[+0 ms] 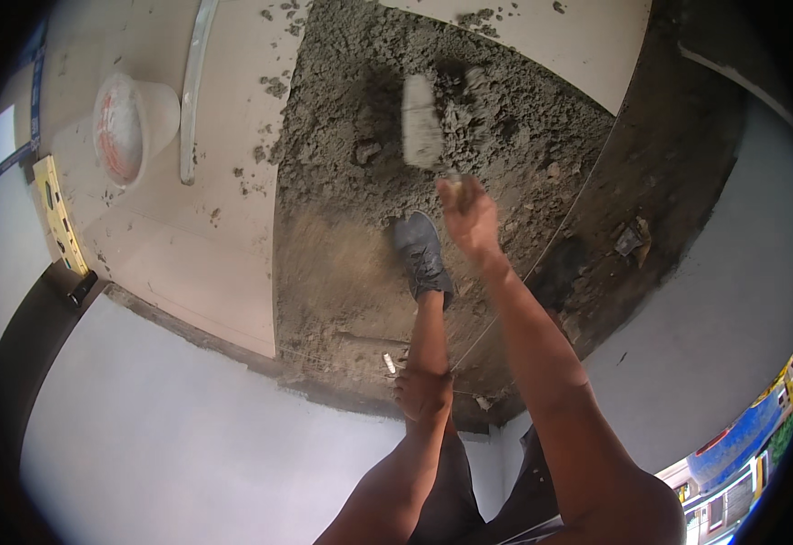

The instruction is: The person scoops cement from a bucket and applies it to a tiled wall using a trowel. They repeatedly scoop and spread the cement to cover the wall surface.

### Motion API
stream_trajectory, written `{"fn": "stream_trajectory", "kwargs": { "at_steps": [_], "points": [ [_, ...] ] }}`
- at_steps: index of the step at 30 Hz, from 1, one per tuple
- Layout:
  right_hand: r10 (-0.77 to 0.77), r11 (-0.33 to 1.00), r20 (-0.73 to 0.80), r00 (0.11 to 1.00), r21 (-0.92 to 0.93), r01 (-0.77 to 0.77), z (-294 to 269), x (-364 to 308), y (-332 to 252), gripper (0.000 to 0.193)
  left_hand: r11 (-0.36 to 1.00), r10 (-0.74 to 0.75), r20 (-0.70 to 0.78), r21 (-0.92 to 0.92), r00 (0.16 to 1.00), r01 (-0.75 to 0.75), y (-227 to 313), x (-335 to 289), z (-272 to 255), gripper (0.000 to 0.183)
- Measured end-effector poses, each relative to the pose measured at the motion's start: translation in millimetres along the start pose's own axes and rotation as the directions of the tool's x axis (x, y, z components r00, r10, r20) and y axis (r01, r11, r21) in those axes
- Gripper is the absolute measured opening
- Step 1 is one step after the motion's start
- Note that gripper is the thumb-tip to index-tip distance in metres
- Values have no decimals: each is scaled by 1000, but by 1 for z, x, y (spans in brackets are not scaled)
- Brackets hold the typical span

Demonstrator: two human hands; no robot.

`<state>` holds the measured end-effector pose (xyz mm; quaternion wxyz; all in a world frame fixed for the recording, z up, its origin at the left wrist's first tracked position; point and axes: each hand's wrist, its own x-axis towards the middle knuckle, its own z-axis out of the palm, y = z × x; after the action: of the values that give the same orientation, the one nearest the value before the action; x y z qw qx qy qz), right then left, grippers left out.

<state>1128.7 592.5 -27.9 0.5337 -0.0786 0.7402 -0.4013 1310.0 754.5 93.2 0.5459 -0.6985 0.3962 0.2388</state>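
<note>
My right hand (467,213) is closed round the handle of a trowel (422,123), slightly smeared by motion. The blade, coated in grey, is over a bed of rough, crumbly grey mortar (333,118), with loose clumps beside it. Below, my left hand (423,394) wraps round my own lower leg (429,331), just above a dark grey shoe (422,252) planted on the brownish part of the bed. A thin string (542,257) stretches diagonally past my right forearm. Near my left hand lies a small white piece (389,363).
Large beige tiles (205,272) border the mortar on the left, others at the top. A whitish bucket (162,118), a metal straightedge (194,91) and a yellow spirit level (62,213) are on the left. Pale walls (187,400) rise close by; debris (633,241) lies along the right one.
</note>
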Motion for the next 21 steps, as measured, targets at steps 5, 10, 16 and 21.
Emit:
{"fn": "stream_trajectory", "kwargs": {
  "at_steps": [5, 10, 16, 21],
  "points": [
    [111, 883, 317, 942, -466, 53, 37, 32, -52, 33, 1000, 12, 6, 6, 1000, -12, -4, 0, 2, 90],
    [-96, 988, 82, 992, -113, 105, 19, 58, 5, 45, 999, 16, 20, 29, 1000, -16, -1, -1, -1, 89],
    [10, 992, -4, 1000, 127, -10, 5, 54, -43, 50, 999, 33, -12, 5, 999, -33, -5, 0, 1, 88],
    [-61, 953, 184, 981, 304, 2, 75, 136, -124, 43, 998, 50, -35, 33, 998, -49, -6, -1, 1, 91]
  ]
}}
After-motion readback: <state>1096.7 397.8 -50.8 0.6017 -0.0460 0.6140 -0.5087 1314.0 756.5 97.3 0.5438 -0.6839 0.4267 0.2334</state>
